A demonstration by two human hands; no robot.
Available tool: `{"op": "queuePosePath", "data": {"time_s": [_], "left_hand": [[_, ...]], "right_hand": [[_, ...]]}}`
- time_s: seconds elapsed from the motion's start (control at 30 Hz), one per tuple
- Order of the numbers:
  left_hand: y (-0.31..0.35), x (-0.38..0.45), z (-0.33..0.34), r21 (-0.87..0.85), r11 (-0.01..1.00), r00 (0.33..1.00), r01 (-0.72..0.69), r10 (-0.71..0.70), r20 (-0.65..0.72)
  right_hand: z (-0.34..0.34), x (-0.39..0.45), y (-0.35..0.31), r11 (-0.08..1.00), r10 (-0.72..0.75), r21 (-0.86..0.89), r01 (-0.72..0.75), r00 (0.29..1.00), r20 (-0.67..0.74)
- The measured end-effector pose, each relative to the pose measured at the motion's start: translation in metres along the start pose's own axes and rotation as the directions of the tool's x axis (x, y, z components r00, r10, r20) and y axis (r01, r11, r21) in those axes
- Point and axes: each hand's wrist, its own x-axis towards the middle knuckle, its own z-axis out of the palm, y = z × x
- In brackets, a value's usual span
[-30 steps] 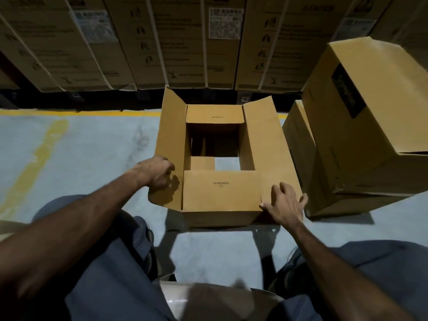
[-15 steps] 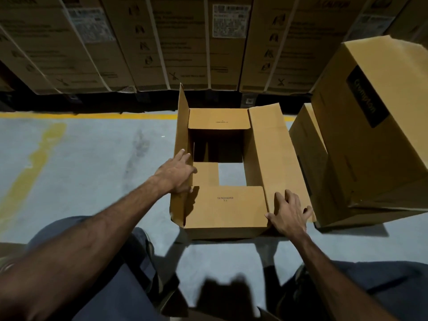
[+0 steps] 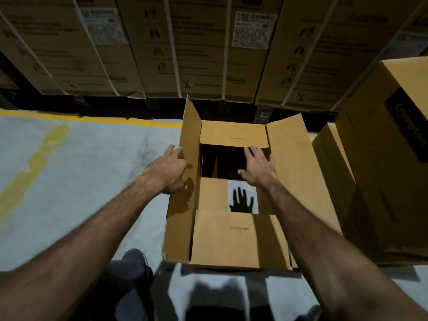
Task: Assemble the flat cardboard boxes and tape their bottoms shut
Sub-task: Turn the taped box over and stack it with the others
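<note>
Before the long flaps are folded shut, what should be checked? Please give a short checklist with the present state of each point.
1. Near short flap folded in flat: ok.
2. Far short flap folded in: ok; the right hand reaches toward its edge with straight fingers.
3. Left long flap ready to fold: ok; it stands upright and the left hand lies against its outer face.
4. Right long flap ready to fold: ok; it lies open outward, nothing on it.
5. Opening closed: not ok; floor shows through the gap between the short flaps.
6. Tape at hand: cannot tell; none in view.
</note>
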Motion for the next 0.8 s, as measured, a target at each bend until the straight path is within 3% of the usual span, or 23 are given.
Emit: {"op": "queuePosePath", "data": {"time_s": [0.1,0.23,0.37,0.53,0.67,0.8], "left_hand": [[-0.011,0.004,0.003,-0.07,0.998,1.0,0.004,-0.006,-0.023],[-0.017,0.013,0.007,-0.185,0.982,0.997,0.033,-0.02,0.07],[0.012,0.025,0.004,-0.275,0.958,0.996,-0.079,0.086,0.011],[0.078,0.034,0.014,-0.395,0.902,0.968,-0.173,0.23,0.101],[0.1,0.041,0.042,-0.298,0.943,0.91,-0.146,0.246,0.333],[0.103,0.036,0.06,-0.122,0.979,0.902,-0.161,0.196,0.386]], "right_hand": [[0.002,0.052,-0.019,0.999,-0.028,-0.025,0.029,0.999,0.035],[0.036,0.081,-0.026,1.0,-0.013,-0.019,0.016,0.984,0.175],[0.053,0.082,-0.022,1.0,-0.009,0.01,0.007,0.977,0.214],[0.022,0.063,-0.013,0.999,0.012,0.05,-0.022,0.982,0.186],[-0.003,0.024,0.009,0.989,0.047,0.134,-0.06,0.994,0.1],[-0.001,-0.049,0.045,0.964,0.065,0.254,-0.076,0.997,0.052]]}}
